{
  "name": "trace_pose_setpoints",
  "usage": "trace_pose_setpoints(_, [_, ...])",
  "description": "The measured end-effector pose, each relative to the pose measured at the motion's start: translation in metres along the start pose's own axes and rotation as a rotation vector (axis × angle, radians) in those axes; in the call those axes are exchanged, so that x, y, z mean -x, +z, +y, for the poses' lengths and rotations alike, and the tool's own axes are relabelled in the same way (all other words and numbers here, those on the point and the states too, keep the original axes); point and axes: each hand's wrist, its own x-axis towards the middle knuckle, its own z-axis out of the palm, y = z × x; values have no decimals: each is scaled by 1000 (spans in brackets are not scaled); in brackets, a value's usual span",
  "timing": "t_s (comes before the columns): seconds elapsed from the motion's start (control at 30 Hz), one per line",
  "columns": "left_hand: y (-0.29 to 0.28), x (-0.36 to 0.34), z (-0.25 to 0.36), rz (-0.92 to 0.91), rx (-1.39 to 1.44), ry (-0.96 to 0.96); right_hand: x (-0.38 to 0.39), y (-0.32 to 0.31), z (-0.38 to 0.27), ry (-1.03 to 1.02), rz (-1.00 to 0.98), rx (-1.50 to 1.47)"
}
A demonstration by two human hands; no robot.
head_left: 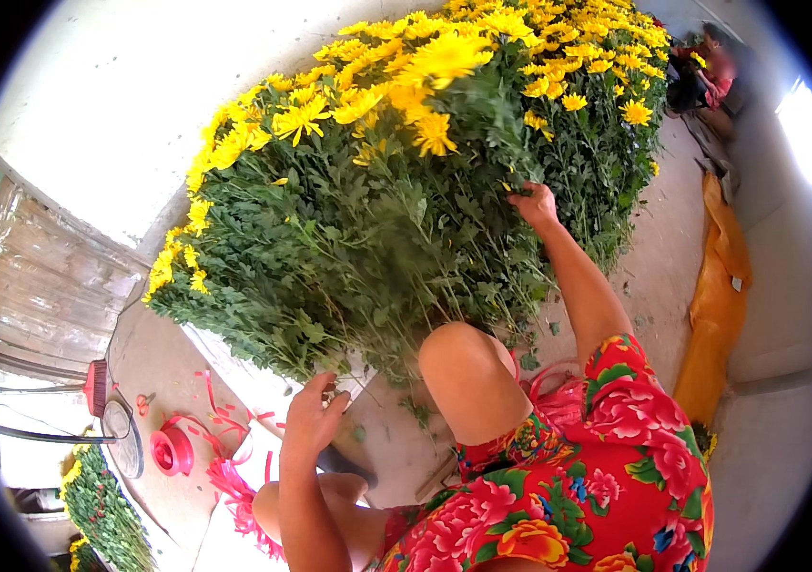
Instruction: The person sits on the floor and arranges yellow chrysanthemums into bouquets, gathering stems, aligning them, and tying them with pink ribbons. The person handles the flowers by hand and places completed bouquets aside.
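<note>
A large heap of yellow chrysanthemums (330,219) with leafy green stems lies before me, blooms toward the far side and stem ends toward me. My right hand (535,207) is closed around chrysanthemum stems at the heap's right part. Above it, some foliage and a bloom (449,59) are smeared by motion. My left hand (313,415) is close to the near stem ends, its thumb and curved fingers apart, with nothing visible between them. Whether it touches the stems is hard to see.
A red ribbon roll (172,450), loose pink strips (234,491) and red scissors (144,404) lie at the left, near a red broom (94,388). More bundled flowers (106,505) are at the lower left. An orange cloth (714,286) lies right. Another person (714,71) is at the far right.
</note>
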Motion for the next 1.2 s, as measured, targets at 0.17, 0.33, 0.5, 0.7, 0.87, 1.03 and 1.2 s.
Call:
trace_pose_setpoints(0.17, [9,-10,9,-47,-39,13,10,0,15,-167,435,380])
trace_pose_setpoints(0.33, [14,-16,-2,-56,-70,47,-6,16,1,-13,527,304])
trace_pose_setpoints(0.5, [10,-17,1,-30,-77,78,-13,29,5,20,216,276])
trace_pose_setpoints(0.7, [7,-12,6,-36,-103,92,-3,18,28,-81,302,140])
trace_pose_setpoints(0.87, [-5,1,11,-7,-72,69,56,9,13,-566,466,-127])
trace_pose_setpoints(1.03, [-6,8,20,34,46,117,88,-3,30,-647,503,-199])
trace_pose_setpoints(1.2, [1,7,14,107,235,250,139,-11,-59,-687,345,123])
